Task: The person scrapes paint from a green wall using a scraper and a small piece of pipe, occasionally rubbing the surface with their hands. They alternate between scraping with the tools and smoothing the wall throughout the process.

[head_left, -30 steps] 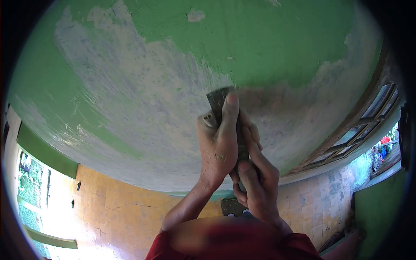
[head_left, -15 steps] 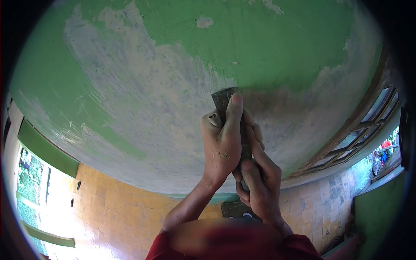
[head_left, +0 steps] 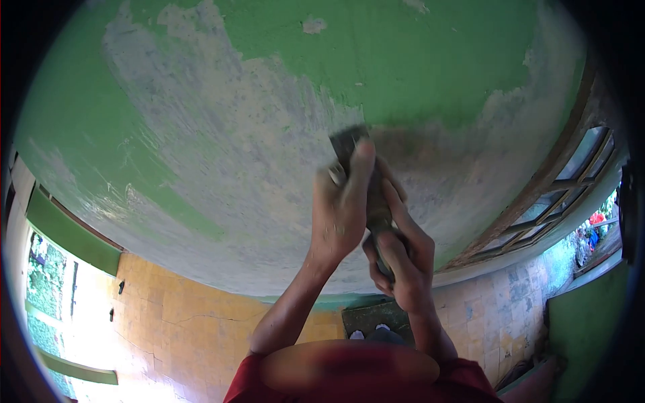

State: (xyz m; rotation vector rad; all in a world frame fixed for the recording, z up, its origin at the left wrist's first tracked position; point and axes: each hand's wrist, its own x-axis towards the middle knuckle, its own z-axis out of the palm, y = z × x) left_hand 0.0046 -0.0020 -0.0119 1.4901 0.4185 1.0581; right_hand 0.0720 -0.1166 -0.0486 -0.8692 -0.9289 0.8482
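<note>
A dark flat-bladed scraper [head_left: 348,140] lies with its blade against the wall [head_left: 416,60], where green paint meets a bare greyish-white area. My left hand [head_left: 341,201] is wrapped round the upper part of the tool, thumb along it near the blade. Lower down, my right hand [head_left: 405,262] grips the handle [head_left: 383,252]. Both hands are slightly blurred. Small paint flakes dot my left wrist.
Below the wall is a yellowish tiled floor [head_left: 181,309], with a dark mat [head_left: 393,314] under my feet. A wood-framed window [head_left: 544,208] is at the right. Bright openings show at the left, and a green surface [head_left: 588,329] stands at lower right.
The scraper blade and both hands have moved slightly up the view. My feet on the mat show more fully now.
</note>
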